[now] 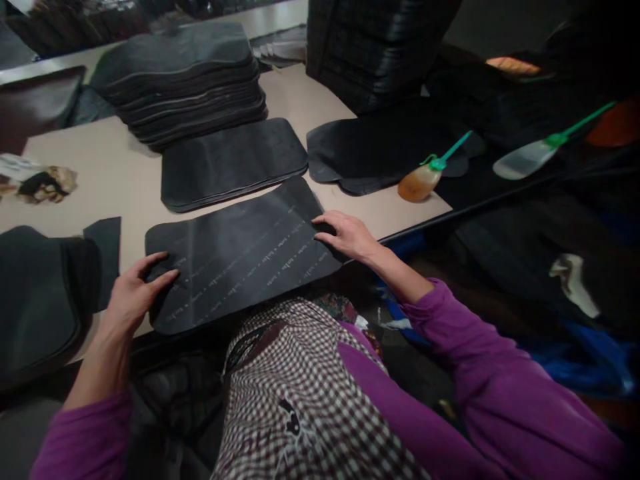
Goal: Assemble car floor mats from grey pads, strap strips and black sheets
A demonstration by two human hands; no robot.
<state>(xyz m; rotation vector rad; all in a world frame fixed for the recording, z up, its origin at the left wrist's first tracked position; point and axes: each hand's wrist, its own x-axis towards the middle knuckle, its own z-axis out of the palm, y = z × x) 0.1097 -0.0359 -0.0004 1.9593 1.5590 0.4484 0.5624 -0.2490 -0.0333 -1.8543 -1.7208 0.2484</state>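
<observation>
A black printed sheet (245, 257) with rounded corners and rows of pale lettering lies at the table's front edge. At its left end, my left hand (134, 290) rests with thumb and finger spread apart on the surface. My right hand (347, 235) touches the opposite end, its thumb and forefinger also apart; the other fingers are partly hidden. Just behind the sheet is a low stack of black panels (233, 160). Further right lie more dark shaped pieces (365, 150).
A tall pile of black panels (185, 73) stands at the back left, a dark stack (370, 50) behind centre. Two squeeze bottles with green spouts, one amber (420, 183) and one clear (525, 160), are at right. Black pieces (37, 300) and a crumpled cloth (43, 183) lie left.
</observation>
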